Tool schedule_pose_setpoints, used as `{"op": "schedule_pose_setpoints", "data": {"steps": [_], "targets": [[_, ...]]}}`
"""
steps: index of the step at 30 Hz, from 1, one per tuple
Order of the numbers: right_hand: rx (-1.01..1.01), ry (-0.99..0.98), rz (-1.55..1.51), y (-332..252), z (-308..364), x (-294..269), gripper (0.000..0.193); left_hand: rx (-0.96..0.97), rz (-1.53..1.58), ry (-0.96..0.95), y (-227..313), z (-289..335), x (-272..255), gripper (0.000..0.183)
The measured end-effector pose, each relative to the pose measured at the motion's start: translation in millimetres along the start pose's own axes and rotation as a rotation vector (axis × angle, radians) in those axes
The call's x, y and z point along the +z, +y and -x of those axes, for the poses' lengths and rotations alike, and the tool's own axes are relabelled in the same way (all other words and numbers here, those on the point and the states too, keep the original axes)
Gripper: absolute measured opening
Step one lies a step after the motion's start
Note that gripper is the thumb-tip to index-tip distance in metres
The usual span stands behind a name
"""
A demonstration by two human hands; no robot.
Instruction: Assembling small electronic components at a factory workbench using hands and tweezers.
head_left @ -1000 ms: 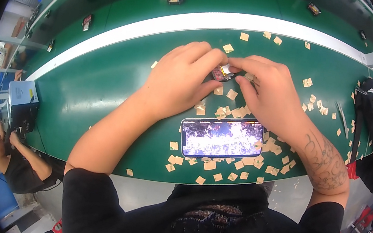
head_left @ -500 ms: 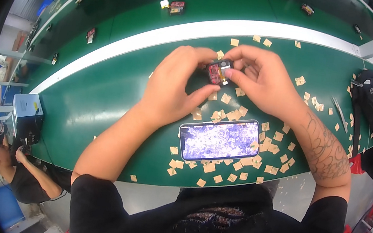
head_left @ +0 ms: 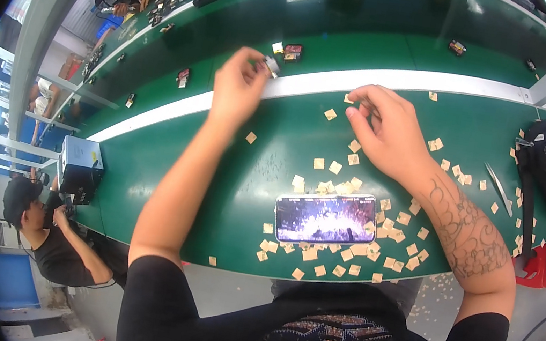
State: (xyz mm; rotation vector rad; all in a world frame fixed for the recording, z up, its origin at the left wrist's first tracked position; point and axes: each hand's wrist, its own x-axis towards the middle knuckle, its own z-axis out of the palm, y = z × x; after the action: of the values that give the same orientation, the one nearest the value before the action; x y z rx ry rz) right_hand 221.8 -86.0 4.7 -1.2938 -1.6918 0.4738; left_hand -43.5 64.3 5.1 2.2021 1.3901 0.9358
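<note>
My left hand (head_left: 237, 91) is closed around the edge of a small electronic module (head_left: 271, 66). The module is held over the white strip, its dark and pale parts smeared by motion. A similar module with a red board (head_left: 293, 52) lies just beyond it on the far green belt. My right hand (head_left: 386, 129) hovers over the near tabletop, loosely curled, thumb and fingers apart, nothing visible in it. Beside its fingertips lies a small beige paper square (head_left: 349, 98). A phone (head_left: 326, 219) showing a bright picture lies on the table in front of me, among several more squares.
A white raised strip (head_left: 328, 82) divides the green table (head_left: 150, 145) from the belt, where more modules (head_left: 183, 77) lie. Right of me are tweezers (head_left: 498, 189) and a black bag (head_left: 544, 158). A grey box (head_left: 81, 166) stands left. Co-workers sit at left and far left.
My hands have parted. The left has carried the module left and away from me to the white strip; the right has let go of it. The view has shifted slightly.
</note>
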Motion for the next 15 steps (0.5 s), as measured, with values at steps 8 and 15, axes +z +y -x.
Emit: {"op": "schedule_pose_setpoints", "data": {"steps": [8, 15], "targets": [[-0.119, 0.064, 0.008, 22.4, -3.6, 2.5, 0.011, 0.366, -0.657, 0.170, -20.4, -62.8, 6.6, 0.046], [-0.070, 0.052, -0.037, 25.0, -4.5, 4.2, 0.015, 0.417, -0.277, -0.392, 11.7, -76.3, 43.7, 0.058]]}}
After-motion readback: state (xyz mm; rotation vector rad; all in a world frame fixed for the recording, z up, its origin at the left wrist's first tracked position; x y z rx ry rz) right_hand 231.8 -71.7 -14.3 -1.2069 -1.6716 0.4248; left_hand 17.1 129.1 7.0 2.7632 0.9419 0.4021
